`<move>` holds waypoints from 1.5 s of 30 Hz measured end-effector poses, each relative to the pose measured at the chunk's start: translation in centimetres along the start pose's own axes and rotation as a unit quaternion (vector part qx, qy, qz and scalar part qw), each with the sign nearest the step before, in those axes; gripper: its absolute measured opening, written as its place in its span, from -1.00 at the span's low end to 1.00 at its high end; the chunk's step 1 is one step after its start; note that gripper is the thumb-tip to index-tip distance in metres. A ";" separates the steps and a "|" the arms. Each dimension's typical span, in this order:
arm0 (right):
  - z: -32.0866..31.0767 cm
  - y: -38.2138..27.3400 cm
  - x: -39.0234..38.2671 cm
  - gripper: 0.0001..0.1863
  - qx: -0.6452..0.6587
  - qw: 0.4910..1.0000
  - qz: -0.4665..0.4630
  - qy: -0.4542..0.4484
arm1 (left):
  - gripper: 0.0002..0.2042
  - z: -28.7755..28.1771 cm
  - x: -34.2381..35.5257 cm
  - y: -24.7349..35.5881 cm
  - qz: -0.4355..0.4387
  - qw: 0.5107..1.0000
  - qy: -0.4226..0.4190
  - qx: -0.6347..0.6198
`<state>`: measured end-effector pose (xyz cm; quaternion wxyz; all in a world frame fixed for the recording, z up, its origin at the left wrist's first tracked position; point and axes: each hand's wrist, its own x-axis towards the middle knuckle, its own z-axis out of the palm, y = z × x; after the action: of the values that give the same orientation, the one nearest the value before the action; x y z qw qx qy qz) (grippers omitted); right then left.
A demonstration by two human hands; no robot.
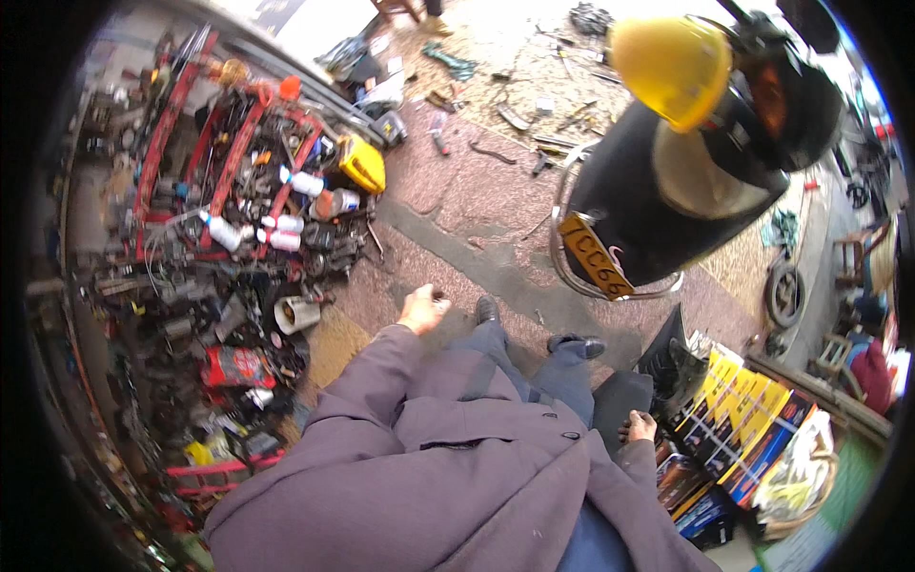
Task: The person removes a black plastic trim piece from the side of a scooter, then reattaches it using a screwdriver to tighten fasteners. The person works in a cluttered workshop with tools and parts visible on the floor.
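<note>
My left hand (425, 308) hangs above the stone floor near my legs, fingers apart and loosely bent, holding nothing visible. My right hand (638, 427) is lower at the right, fingers curled; what they hold, if anything, is hidden. It is nearest a black padded piece (618, 400) and stacked yellow boxes (743, 419). Ahead at the right stands a black scooter (629, 191) with a yellow cover (667, 71) on top and a yellow plate at its end.
Tools and bottles crowd red racks (221, 181) along the left, with a yellow container (360, 167). Loose metal parts lie on the floor (438, 210) ahead. A tire (785, 291) and chairs stand at the right. A person's foot (434, 24) shows at the top.
</note>
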<state>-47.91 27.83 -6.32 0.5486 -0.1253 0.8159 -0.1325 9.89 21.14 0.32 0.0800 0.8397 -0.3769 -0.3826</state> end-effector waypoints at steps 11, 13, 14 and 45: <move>17.0 -13.0 -4.8 -0.75 -0.213 0.959 -0.136 -0.127 | -0.70 -3.8 -7.0 -27.5 -0.262 0.918 0.137 -0.263; 18.5 -14.9 -4.8 -0.74 -0.275 0.938 -0.180 -0.109 | -0.74 -2.9 -7.6 -28.3 -0.277 0.889 0.120 -0.343; 19.3 -15.9 -4.7 -0.75 -0.352 0.918 -0.168 -0.068 | -0.73 -2.4 -8.0 -28.3 -0.267 0.872 0.107 -0.395; 50.9 -33.0 6.4 -0.86 -0.427 0.900 -0.025 -0.090 | -0.83 -4.1 14.2 -35.1 -0.462 0.867 -0.053 -0.179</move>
<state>-1.07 -9.25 -18.57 0.5104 -0.3792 0.7379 0.2264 38.81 35.35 -19.93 0.0228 0.8677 0.1260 -0.4804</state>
